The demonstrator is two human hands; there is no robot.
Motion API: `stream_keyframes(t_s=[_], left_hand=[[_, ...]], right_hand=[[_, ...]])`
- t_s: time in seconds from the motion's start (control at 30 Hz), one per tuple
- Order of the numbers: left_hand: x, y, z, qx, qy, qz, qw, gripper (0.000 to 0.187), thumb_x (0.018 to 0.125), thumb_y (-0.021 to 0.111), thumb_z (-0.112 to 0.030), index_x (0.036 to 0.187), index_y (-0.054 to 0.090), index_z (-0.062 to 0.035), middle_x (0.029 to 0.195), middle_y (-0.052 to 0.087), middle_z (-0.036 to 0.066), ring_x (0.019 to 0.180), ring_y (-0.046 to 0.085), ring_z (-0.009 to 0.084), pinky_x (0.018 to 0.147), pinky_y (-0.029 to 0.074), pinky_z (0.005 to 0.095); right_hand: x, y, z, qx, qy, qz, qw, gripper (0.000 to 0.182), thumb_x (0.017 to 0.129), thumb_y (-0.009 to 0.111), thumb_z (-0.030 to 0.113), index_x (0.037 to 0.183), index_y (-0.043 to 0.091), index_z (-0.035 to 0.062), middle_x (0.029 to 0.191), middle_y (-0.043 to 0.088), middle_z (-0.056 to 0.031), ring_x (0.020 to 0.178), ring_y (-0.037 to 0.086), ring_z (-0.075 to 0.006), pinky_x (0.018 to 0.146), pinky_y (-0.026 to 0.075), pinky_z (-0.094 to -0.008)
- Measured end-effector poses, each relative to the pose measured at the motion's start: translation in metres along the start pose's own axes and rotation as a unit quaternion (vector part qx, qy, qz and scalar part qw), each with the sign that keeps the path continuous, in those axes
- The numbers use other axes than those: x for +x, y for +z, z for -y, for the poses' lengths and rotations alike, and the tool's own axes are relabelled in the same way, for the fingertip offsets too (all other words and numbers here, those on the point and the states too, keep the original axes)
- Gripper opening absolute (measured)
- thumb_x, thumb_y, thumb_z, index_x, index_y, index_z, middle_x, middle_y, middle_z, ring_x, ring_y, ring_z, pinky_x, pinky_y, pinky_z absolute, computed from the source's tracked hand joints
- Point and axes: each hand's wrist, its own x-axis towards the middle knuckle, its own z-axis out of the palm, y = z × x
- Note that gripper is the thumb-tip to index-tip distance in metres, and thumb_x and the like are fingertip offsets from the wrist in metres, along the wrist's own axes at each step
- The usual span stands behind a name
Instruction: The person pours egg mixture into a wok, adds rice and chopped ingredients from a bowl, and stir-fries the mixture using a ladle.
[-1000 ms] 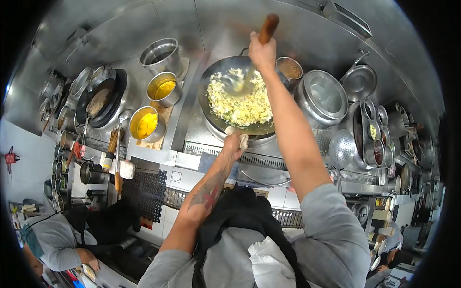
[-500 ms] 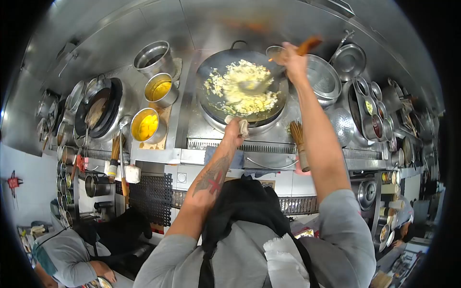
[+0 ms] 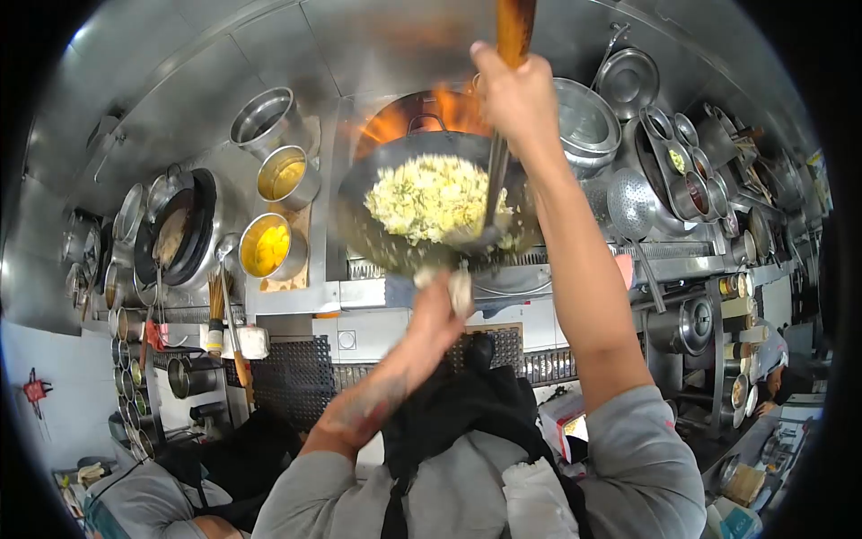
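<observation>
A black wok (image 3: 355,220) is raised off the burner, tilted toward me, with its loop handle on the far side. Inside lies a heap of fried rice (image 3: 426,193), white and yellow with green bits. My left hand (image 3: 437,307) is closed at the wok's near edge with a folded cloth (image 3: 461,292) between; the exact grip is blurred. High on the right, my right hand (image 3: 523,101) wraps round the wooden handle of a ladle (image 3: 496,175). The ladle's bowl rests low in the wok, at the right side of the rice.
Orange flames (image 3: 386,126) rise behind the wok. To the left stand two metal pots (image 3: 287,253) of yellow contents and a steel pot (image 3: 262,126). A perforated skimmer (image 3: 631,205) and a strainer pot (image 3: 588,117) are on the right. Another person (image 3: 144,503) is at lower left.
The wok has lifted and tipped toward me, and flames now show behind it. My left hand came nearer to me. My right hand moved left, and the ladle turned steeper. The rice gathered into a heap.
</observation>
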Motion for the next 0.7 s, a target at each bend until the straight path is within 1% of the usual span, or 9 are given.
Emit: stream_keyframes(t_s=[0.03, 0.1, 0.17, 0.2, 0.23, 0.33, 0.47, 0.6, 0.7], left_hand=[[0.024, 0.016, -0.014, 0.024, 0.009, 0.021, 0.999, 0.012, 0.098, 0.045, -0.018, 0.105, 0.052, -0.0101, 0.087, 0.061, 0.007, 0.068, 0.059, 0.0181, 0.057, 0.052, 0.0327], [0.082, 0.014, -0.021, 0.051, 0.015, 0.043, 0.998, 0.013, 0.098, 0.045, -0.018, 0.104, 0.052, -0.0089, 0.087, 0.061, 0.008, 0.068, 0.059, 0.0181, 0.057, 0.052, 0.0328], [0.144, -0.016, -0.01, 0.17, 0.052, 0.074, 0.981, 0.014, 0.097, 0.044, -0.016, 0.105, 0.051, -0.0082, 0.087, 0.061, 0.008, 0.071, 0.059, 0.0175, 0.056, 0.051, 0.0325], [0.147, -0.024, -0.001, 0.171, 0.049, 0.077, 0.981, 0.014, 0.097, 0.044, -0.016, 0.105, 0.051, -0.0082, 0.087, 0.061, 0.008, 0.071, 0.059, 0.0175, 0.056, 0.051, 0.0325], [0.141, -0.039, 0.014, 0.156, 0.081, 0.069, 0.982, 0.014, 0.097, 0.044, -0.016, 0.106, 0.051, -0.0081, 0.087, 0.061, 0.008, 0.07, 0.059, 0.0174, 0.055, 0.051, 0.0322], [0.078, -0.077, 0.044, 0.171, 0.13, 0.036, 0.976, 0.017, 0.096, 0.043, -0.013, 0.11, 0.05, -0.0078, 0.086, 0.061, 0.007, 0.068, 0.059, 0.0178, 0.052, 0.049, 0.0321], [0.05, 0.007, -0.01, 0.055, 0.062, -0.008, 0.997, 0.014, 0.097, 0.043, -0.015, 0.103, 0.052, -0.0069, 0.082, 0.059, 0.007, 0.065, 0.058, 0.0169, 0.051, 0.048, 0.0297], [0.135, -0.019, -0.001, 0.101, 0.073, 0.042, 0.991, 0.013, 0.097, 0.046, -0.016, 0.1, 0.053, -0.0052, 0.08, 0.059, 0.007, 0.066, 0.058, 0.0179, 0.052, 0.049, 0.0297], [0.103, -0.079, 0.045, 0.166, 0.126, 0.047, 0.977, 0.009, 0.094, 0.049, -0.014, 0.101, 0.049, -0.0078, 0.084, 0.061, 0.007, 0.071, 0.062, 0.0188, 0.055, 0.052, 0.0321]], right_hand=[[0.019, 0.008, -0.015, -0.002, 0.002, 0.004, 1.0, 0.041, 0.087, 0.06, 0.031, 0.067, 0.058, -0.0044, 0.051, 0.055, -0.0152, 0.05, 0.058, -0.0269, 0.053, 0.044, -0.0386], [0.046, 0.027, -0.075, 0.101, -0.117, -0.089, 0.984, 0.037, 0.091, 0.06, 0.023, 0.059, 0.047, 0.0096, 0.049, 0.043, 0.0033, 0.039, 0.04, -0.0085, 0.038, 0.031, -0.028], [0.015, 0.031, -0.126, 0.153, -0.156, -0.081, 0.972, 0.042, 0.095, 0.056, 0.028, 0.058, 0.046, 0.0091, 0.052, 0.046, 0.0024, 0.044, 0.042, -0.009, 0.044, 0.032, -0.0276], [-0.014, 0.021, -0.139, 0.05, -0.187, -0.07, 0.979, 0.045, 0.097, 0.051, 0.029, 0.058, 0.046, 0.0074, 0.052, 0.045, 0.0011, 0.048, 0.042, -0.0091, 0.046, 0.032, -0.0284], [-0.043, 0.011, -0.151, -0.05, -0.221, -0.064, 0.972, 0.048, 0.099, 0.046, 0.03, 0.058, 0.046, 0.0057, 0.052, 0.044, -0.0003, 0.051, 0.042, -0.0092, 0.048, 0.032, -0.0291], [-0.089, -0.022, -0.112, -0.032, -0.195, 0.015, 0.98, 0.039, 0.097, 0.05, 0.019, 0.061, 0.052, 0.0038, 0.052, 0.043, 0.0006, 0.05, 0.041, -0.0075, 0.046, 0.031, -0.027], [-0.031, -0.024, -0.04, 0.224, -0.083, 0.025, 0.971, 0.035, 0.094, 0.055, 0.018, 0.062, 0.047, 0.0067, 0.05, 0.042, 0.0026, 0.041, 0.039, -0.0082, 0.04, 0.029, -0.0263], [-0.035, 0.023, -0.144, 0.253, -0.098, -0.067, 0.96, 0.042, 0.097, 0.051, 0.02, 0.057, 0.043, 0.0078, 0.052, 0.046, 0.0002, 0.049, 0.043, -0.009, 0.047, 0.034, -0.0261], [-0.114, -0.01, -0.153, 0.034, -0.189, 0.004, 0.981, 0.042, 0.097, 0.05, 0.019, 0.058, 0.049, 0.0051, 0.056, 0.052, -0.0025, 0.053, 0.045, -0.0082, 0.051, 0.037, -0.0266]])
